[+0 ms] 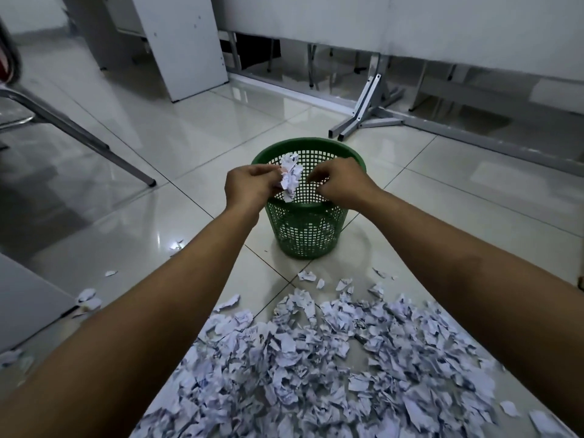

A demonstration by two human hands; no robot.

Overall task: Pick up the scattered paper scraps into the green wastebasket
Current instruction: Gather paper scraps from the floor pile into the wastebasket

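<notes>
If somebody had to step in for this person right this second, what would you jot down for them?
Left hand: holds a bunch of paper scraps over the green wastebasket, not yet dropped.
Right hand: fingers curled above the basket's mouth; nothing visible in it.
Done: hard to tell how much is in the basket.
Left: the big pile of scraps on the floor near you, plus strays off to the left.

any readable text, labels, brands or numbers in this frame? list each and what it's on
None legible.
Paper scraps on the floor: faint dark print marks, too small and blurred to read.
Wad of scraps in the left hand: same, unreadable.
Green wastebasket: no label visible.
</notes>
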